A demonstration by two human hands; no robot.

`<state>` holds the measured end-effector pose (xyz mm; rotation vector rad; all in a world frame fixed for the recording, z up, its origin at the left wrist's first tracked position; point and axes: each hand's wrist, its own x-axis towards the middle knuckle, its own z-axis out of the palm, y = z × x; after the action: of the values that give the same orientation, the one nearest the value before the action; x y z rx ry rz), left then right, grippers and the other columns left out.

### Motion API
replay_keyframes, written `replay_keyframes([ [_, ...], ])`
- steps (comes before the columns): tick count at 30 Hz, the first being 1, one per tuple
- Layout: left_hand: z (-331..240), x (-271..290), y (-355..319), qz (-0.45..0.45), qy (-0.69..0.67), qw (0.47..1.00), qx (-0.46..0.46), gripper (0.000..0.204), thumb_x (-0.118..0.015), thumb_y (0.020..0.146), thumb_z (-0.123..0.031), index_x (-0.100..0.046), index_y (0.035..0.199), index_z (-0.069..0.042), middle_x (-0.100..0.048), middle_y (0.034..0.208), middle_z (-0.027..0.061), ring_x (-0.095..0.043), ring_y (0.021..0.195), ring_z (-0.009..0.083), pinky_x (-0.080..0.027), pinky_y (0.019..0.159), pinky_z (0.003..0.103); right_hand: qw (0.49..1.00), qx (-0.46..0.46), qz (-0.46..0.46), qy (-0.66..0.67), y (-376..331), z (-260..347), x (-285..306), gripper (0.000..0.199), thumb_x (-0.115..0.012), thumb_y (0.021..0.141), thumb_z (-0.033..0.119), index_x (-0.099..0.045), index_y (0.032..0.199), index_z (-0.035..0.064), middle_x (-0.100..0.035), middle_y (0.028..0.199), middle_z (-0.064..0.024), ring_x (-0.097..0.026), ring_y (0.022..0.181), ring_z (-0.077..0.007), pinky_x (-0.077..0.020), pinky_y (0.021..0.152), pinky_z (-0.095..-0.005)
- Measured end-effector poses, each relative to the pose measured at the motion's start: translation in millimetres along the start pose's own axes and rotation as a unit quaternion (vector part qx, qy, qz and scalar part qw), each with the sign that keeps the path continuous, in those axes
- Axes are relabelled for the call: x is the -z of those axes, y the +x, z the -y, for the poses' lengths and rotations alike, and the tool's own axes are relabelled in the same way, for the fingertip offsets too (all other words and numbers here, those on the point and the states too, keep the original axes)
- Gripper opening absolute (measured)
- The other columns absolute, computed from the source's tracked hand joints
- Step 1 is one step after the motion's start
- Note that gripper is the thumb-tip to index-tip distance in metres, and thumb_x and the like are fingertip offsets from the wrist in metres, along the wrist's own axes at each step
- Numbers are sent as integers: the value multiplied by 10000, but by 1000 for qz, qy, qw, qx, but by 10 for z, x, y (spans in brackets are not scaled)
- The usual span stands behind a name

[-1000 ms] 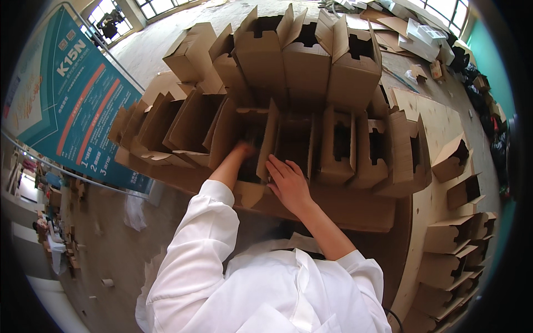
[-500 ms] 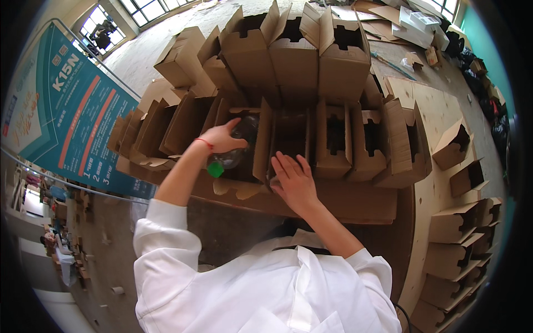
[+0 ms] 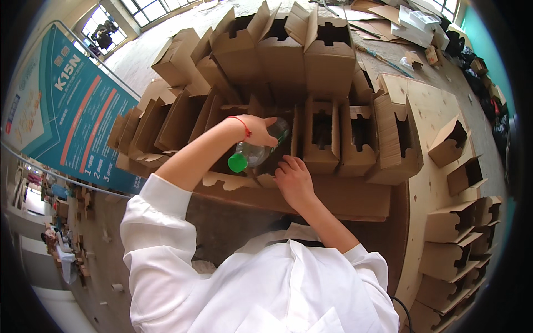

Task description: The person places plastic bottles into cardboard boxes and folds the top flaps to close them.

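My left hand (image 3: 257,131), with a red cord on its wrist, grips a clear plastic bottle (image 3: 253,153) from above. The bottle is tilted, its green cap (image 3: 237,162) toward me and to the left, above an open cardboard box (image 3: 298,133) in the middle of the near row. How far the bottle's far end reaches into this box is partly hidden by my hand. My right hand (image 3: 296,181) is at the near rim of the same box, its fingers bent and closed on the cardboard edge.
Open cardboard boxes (image 3: 321,161) stand on both sides in the near row, with taller boxes (image 3: 330,69) behind. More boxes (image 3: 451,219) line a wooden board (image 3: 413,183) at the right. A teal banner (image 3: 72,111) stands at the left.
My left hand has carried the bottle rightward from the neighbouring box to the middle one. My right hand's spread fingers have bent at the rim. The boxes appear shifted slightly left.
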<state>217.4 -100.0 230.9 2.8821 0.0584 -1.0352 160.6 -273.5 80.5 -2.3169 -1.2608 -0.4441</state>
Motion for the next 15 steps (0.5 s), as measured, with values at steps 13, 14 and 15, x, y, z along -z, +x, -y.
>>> replay_keyframes([
  [13,-459,-178,626,-54,21,996,62,893,-519,786,-510,-174,1526,-149,-580,1292,166,-588,1122,315,-462,950,351,999,30,-16,-2,-145,-197,133,97,-596,698,107,-616,781,60,-630,905,-74,-552,1035,-239,-430,941,-357],
  [14,-443,-152,572,-48,16,997,59,892,-518,784,-508,-176,1526,-150,-581,1289,168,-582,1131,318,-456,959,350,999,34,-21,-2,-164,-213,129,101,-593,705,109,-617,788,58,-624,892,-77,-548,1025,-239,-425,936,-350],
  [15,-444,-105,462,-40,12,998,57,891,-516,782,-506,-178,1526,-152,-582,1286,171,-576,1139,321,-449,967,349,999,38,-26,0,-174,-216,115,105,-589,712,112,-618,795,55,-619,879,-79,-544,1014,-240,-420,932,-344],
])
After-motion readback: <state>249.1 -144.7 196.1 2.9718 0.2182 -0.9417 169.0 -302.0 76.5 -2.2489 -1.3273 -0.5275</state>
